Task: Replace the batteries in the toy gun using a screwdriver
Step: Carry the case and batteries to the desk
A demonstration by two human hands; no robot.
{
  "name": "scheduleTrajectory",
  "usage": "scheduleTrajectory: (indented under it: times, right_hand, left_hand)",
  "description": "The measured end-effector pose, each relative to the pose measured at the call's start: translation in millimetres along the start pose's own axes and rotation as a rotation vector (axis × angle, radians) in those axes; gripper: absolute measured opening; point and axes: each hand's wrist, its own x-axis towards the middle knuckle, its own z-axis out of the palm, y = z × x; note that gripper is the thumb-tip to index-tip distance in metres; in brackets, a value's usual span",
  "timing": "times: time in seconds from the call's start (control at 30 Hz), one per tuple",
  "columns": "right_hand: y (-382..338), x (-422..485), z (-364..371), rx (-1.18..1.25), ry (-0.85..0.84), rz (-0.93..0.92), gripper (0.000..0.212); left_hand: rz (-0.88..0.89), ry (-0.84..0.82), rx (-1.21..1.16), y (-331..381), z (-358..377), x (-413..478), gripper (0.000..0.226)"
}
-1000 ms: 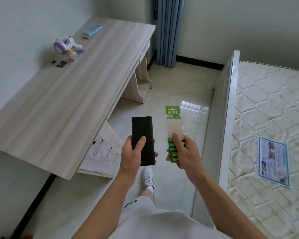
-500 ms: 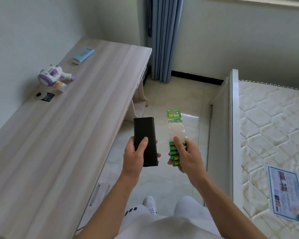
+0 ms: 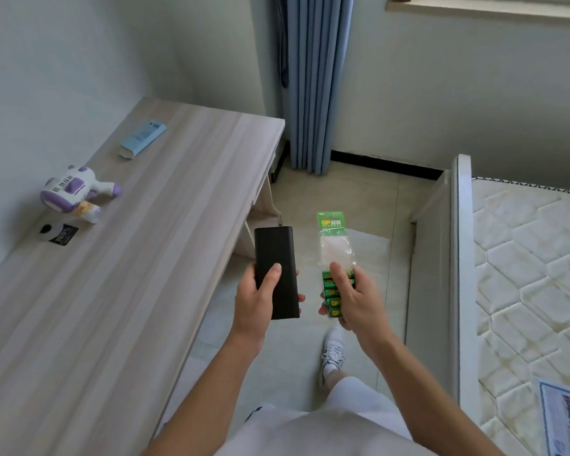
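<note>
- On the desk (image 3: 129, 291), near its wall-side edge, the toy gun (image 3: 76, 192) lies on its side. It has a white body with purple panels, and neither hand touches it.
- Just nearer the camera than the toy gun, also on the desk, lie a small black card (image 3: 63, 233) and a small black round object (image 3: 45, 228), side by side.
- Toward the desk's far end, a pale blue box (image 3: 143, 139) lies flat.
- Off the desk's open long edge, above the floor, the left hand (image 3: 255, 304) holds a black case (image 3: 275, 264) upright. Its grip is closed on the case, thumb across the front face and fingertips showing past the far side.
- One step farther from the desk, the right hand (image 3: 359, 301) holds a pack of batteries (image 3: 334, 245). Its grip is closed round the lower part, where the green cells sit; the clear bag and green header card stand above the thumb.
- Case and pack are close together but apart.
- Beyond the desk's far corner, a blue curtain (image 3: 313, 83) hangs down to the floor.
- Across the tiled floor (image 3: 359, 199) from the desk stands a bed (image 3: 533, 274) with a bare quilted mattress; a printed label (image 3: 566, 419) lies on it.
</note>
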Motion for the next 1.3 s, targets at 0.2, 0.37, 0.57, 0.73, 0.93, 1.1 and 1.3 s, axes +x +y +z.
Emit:
scheduleTrajectory:
  times: [0.2,0.37,0.57,0.73,0.93,1.1,1.3]
  right_hand:
    - [-59,86,-37,-0.033,-0.043,-0.018,0.034]
    - [-92,142,-52,-0.069,-0.105,-0.023,0.032]
    - [-104,187,-32,-0.136,-0.21,0.028,0.033]
    - [-110,217,8,-0.204,-0.322,0.042,0.032]
    - [-127,255,71,-0.332,-0.44,0.018,0.032]
    - [-152,293,127,-0.433,-0.527,-0.022,0.031]
    - [-173,327,186,-0.498,-0.578,-0.021,0.034]
  left_hand:
    - [0.01,0.064,-0.04,40,52,70,0.025]
    - [0.012,0.131,-0.067,58,77,113,0.027]
    - [0.007,0.283,-0.107,68,67,138,0.022]
    - [-0.011,0.441,-0.166,68,35,159,0.02]
    - [0.005,0.579,-0.273,73,-5,194,0.018]
    - [0.015,0.647,-0.403,95,-37,232,0.017]
    - [0.0,0.701,-0.444,109,-75,261,0.021]
